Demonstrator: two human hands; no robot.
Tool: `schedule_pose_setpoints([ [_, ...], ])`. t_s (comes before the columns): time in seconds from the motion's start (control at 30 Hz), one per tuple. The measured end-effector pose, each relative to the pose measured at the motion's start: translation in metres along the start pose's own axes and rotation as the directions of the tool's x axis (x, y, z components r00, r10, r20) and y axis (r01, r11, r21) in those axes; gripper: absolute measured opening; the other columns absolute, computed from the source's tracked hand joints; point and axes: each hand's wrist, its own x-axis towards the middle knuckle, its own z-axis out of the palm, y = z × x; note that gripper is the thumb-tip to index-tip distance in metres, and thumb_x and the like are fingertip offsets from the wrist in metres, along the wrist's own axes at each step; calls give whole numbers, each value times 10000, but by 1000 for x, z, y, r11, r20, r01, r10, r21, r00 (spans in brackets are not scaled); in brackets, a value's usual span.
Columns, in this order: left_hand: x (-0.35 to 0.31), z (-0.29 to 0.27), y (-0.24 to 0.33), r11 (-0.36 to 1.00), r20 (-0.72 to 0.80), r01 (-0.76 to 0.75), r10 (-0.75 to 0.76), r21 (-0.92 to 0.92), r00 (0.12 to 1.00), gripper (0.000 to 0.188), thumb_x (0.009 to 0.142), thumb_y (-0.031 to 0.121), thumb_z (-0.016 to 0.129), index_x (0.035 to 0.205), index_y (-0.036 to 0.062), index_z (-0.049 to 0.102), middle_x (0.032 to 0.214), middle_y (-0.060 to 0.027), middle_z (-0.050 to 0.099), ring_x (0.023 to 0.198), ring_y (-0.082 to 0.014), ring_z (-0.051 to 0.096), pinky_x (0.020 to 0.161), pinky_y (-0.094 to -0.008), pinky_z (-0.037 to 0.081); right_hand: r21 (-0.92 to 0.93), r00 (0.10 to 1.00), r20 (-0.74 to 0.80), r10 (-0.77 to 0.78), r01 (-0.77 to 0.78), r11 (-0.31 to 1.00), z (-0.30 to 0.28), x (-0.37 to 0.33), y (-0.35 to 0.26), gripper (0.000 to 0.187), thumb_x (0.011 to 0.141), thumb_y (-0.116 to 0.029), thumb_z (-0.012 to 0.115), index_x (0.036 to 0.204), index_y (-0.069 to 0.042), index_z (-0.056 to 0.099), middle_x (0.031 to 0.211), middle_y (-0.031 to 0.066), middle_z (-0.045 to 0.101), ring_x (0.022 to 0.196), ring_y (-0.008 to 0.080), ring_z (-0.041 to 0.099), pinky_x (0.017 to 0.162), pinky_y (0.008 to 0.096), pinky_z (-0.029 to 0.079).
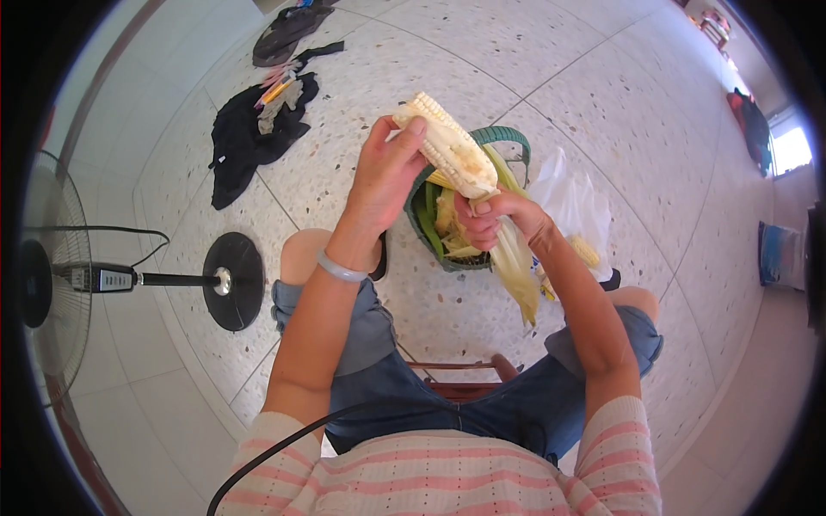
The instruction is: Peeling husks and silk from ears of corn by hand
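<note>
A pale corn cob (458, 157) slants between my hands, with kernel rows along its edges and a bare, browned strip down its middle. My left hand (385, 172) is closed round its upper end, thumb on the near face. Around the lower end, my right hand (496, 217) grips the stalk, and a yellow-green husk (518, 275) hangs down from there. Directly below stands a green woven basket (416, 225) with a looped handle, holding green and yellow husks (453, 230). Beside it on the right lies a white plastic bag (578, 202) with another corn cob (584, 250) at it.
On the left, a standing fan (56, 279) has a round black base (234, 281) and a cable. Black clothing (249, 142) lies on the speckled floor at far left. A blue package (780, 255) stands along the right wall. A black cable (284, 443) crosses my lap.
</note>
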Motion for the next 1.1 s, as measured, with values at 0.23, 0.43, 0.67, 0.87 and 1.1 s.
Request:
schedule_pose_setpoints([
  [0.23,1,9,2,991,4,27,-27,-132,1000,423,919,261,646,1196,13,445,1062,-77,584,1026,-176,575,904,-355,500,-199,994,-102,-41,20,980,35,4,3,237,832,-193,681,897,-57,498,667,30,475,541,112,437,480,282,363],
  [0.43,3,1,-9,998,26,49,-50,43,998,443,935,348,607,1196,6,501,1117,-82,580,1051,-179,577,914,-353,491,-176,969,-238,61,-105,979,31,15,12,255,794,-173,727,889,-68,515,643,18,461,509,111,414,473,251,355],
  [0.67,3,11,-8,997,151,36,-45,63,987,326,892,250,667,1077,30,513,890,-53,613,773,-108,604,676,-263,518,-293,866,-494,81,-253,922,54,22,22,269,819,-193,718,932,-110,488,552,-36,402,430,70,350,378,221,263],
  [0.87,-5,29,-13,951,124,15,-56,308,991,275,861,177,682,1031,25,529,811,-41,612,710,-106,605,629,-259,519,-648,746,-553,-370,-106,754,24,34,58,344,797,-134,692,1050,-69,470,679,14,480,417,93,392,340,249,275],
  [1.1,-16,37,-58,14,567,-614,365,789,738,325,821,227,728,998,34,535,791,-98,641,716,-153,640,635,-283,517,-997,658,-66,-750,-67,29,-51,48,115,576,799,-175,655,1321,-76,433,1180,148,591,1119,301,562,932,370,456],
])
